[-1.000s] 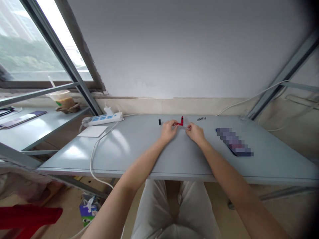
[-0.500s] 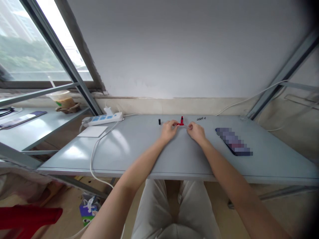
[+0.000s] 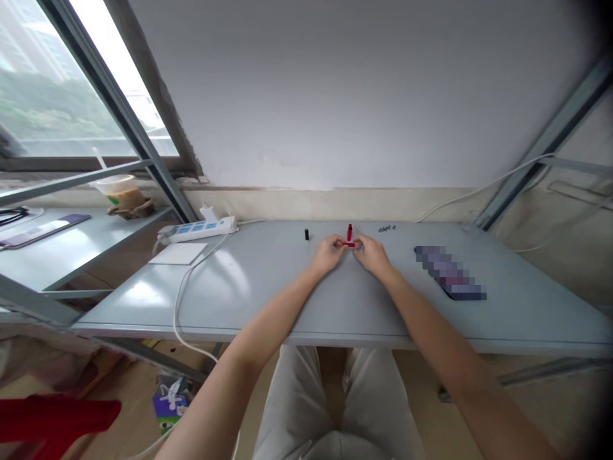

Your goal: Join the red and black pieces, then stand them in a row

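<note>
Between my two hands, just above or on the grey desk [image 3: 268,300], is a small red piece [image 3: 350,245], too small to name. My left hand [image 3: 329,252] pinches its left end. My right hand [image 3: 371,253] has its fingers closed at the right end. Directly behind the hands stands another red piece [image 3: 349,231], upright on the desk. A short black cylinder [image 3: 307,234] stands to the left of my left hand. Several tiny dark metal bits [image 3: 385,229] lie in a row, behind and right of my right hand.
A phone [image 3: 450,273] lies to the right. On the left are a white power strip [image 3: 205,229], a flat white box [image 3: 178,253] and a cable [image 3: 178,300] hanging over the front edge. A drink cup [image 3: 123,193] sits on the side shelf. The wall bounds the desk behind.
My right hand has moved left, closer to my left hand, and its fingers now meet the red piece. The held red piece now shows apart from the upright one behind.
</note>
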`<state>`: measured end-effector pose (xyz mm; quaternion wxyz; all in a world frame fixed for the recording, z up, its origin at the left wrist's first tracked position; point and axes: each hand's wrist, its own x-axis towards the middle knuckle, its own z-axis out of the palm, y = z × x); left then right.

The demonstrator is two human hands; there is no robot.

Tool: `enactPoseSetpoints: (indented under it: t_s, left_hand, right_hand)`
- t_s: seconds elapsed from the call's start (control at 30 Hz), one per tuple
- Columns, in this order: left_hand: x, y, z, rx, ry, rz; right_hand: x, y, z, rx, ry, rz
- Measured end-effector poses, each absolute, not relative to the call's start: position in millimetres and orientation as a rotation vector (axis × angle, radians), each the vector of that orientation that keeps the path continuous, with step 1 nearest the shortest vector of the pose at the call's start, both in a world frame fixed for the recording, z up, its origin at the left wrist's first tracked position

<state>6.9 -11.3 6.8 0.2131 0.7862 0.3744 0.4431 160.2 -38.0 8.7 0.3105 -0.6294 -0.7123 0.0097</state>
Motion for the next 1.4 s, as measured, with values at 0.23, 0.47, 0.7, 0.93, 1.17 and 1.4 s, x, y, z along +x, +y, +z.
enactPoseSetpoints:
  t_s: [0.23,0.47,0.7,0.93,1.17,1.4]
  left_hand:
    - [2,-6,2,2.335,1.055,1.142]
    - [-4,-9,11,2.496,1.148,1.069]
    - [-9,-10,19,2.588,1.148,1.03]
    - [-17,-9,35,2.413,1.169,1.079]
    - [-47,-4,39,1.972,1.261,1.448]
    - [-71,0,19,1.327,1.36,1.545]
  right_hand:
    - [158,-42,10,-1.695,-1.934,0.094]
    - [158,-39,7,-1.797,-1.873,0.138]
    - [162,-34,1,-1.797,-1.781,0.175]
    - [159,-34,3,-1.778,-1.739,0.228]
    - [144,-26,14,-1.701,-1.704,0.391]
    - [100,2,21,-1.694,-1.796,0.468]
